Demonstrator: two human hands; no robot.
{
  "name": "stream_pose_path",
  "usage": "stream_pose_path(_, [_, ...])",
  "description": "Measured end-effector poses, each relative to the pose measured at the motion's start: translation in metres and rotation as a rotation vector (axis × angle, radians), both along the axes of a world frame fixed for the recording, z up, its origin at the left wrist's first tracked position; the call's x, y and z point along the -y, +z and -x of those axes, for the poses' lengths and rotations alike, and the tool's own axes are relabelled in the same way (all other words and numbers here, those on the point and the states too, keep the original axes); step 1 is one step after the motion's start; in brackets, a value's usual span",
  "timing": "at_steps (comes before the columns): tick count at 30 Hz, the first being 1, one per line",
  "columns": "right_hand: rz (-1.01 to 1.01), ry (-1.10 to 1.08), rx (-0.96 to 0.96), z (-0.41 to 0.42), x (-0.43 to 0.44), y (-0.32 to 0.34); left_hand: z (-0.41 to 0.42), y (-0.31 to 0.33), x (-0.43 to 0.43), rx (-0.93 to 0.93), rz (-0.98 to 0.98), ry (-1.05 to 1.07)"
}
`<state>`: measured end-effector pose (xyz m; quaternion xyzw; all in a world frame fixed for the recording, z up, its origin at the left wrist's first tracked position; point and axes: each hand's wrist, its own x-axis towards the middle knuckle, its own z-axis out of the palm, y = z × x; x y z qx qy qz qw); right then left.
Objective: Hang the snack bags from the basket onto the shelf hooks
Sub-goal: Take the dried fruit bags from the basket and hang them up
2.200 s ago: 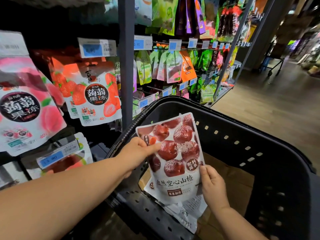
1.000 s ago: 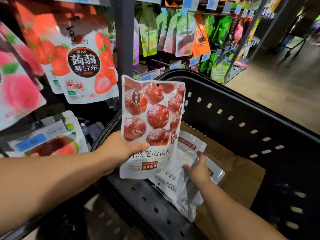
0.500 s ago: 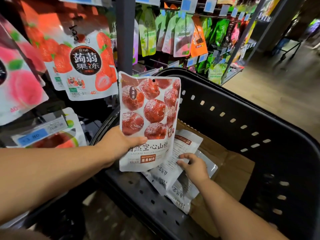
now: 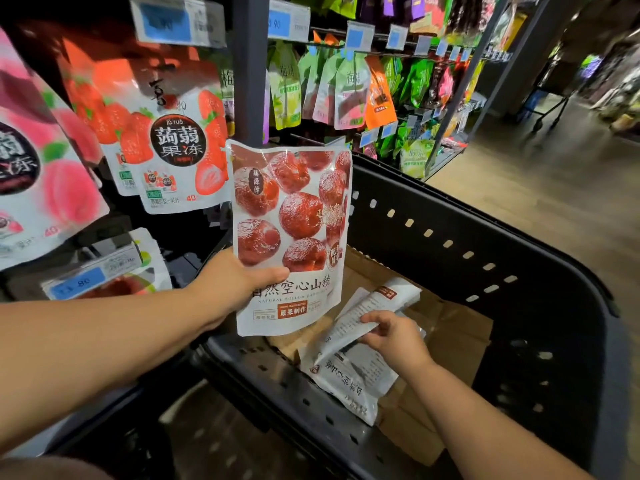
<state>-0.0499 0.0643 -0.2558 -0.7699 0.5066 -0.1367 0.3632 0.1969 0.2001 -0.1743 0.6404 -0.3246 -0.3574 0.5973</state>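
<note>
Gripping hawthorn bag (image 4: 291, 237), left hand (image 4: 235, 282); right hand (image 4: 398, 336) lifting basket bag (image 4: 360, 313)

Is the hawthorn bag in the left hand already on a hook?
No, the left hand grips the hawthorn bag upright over the basket, off every hook.

White snack bag (image 4: 291, 237) printed with dark red fruit; black basket (image 4: 450, 216) with pale slots

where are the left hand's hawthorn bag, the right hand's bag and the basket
hawthorn snack bag (image 4: 291, 216): head view, printed fruit on its front
second snack bag (image 4: 367, 304): head view, its text-printed back
black basket (image 4: 450, 220): head view, far wall above the holes
</note>
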Motion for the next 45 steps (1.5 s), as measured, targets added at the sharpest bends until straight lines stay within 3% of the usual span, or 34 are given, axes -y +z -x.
stream_pose_path(7, [0.622,0.119,-0.48,0.0,-0.012,0.028,0.0,0.005,-0.001,-0.004,0.018,-0.018])
stream_pose_path(13, [0.894,0.118,-0.446,0.0,-0.009,0.019,-0.002,0.01,0.001,-0.004,0.052,-0.015])
stream_pose_path(19, [0.726,0.122,-0.365,0.001,-0.005,0.041,-0.003,0.018,0.003,-0.061,0.108,0.026])
stream_pose_path(26, [0.574,-0.09,-0.4,0.019,-0.001,0.049,-0.014,0.024,0.004,-0.133,0.181,0.105])
stream_pose_path(34, [0.313,-0.387,0.289,0.026,0.0,0.078,-0.013,0.018,0.005,-0.072,0.147,0.099])
stream_pose_path(41, [0.21,-0.465,0.54,0.032,-0.002,0.088,-0.012,0.015,0.007,-0.034,0.146,0.136])
stream_pose_path(45, [-0.015,-0.44,0.679,0.02,-0.005,0.096,-0.009,0.011,0.007,-0.052,0.123,0.073])
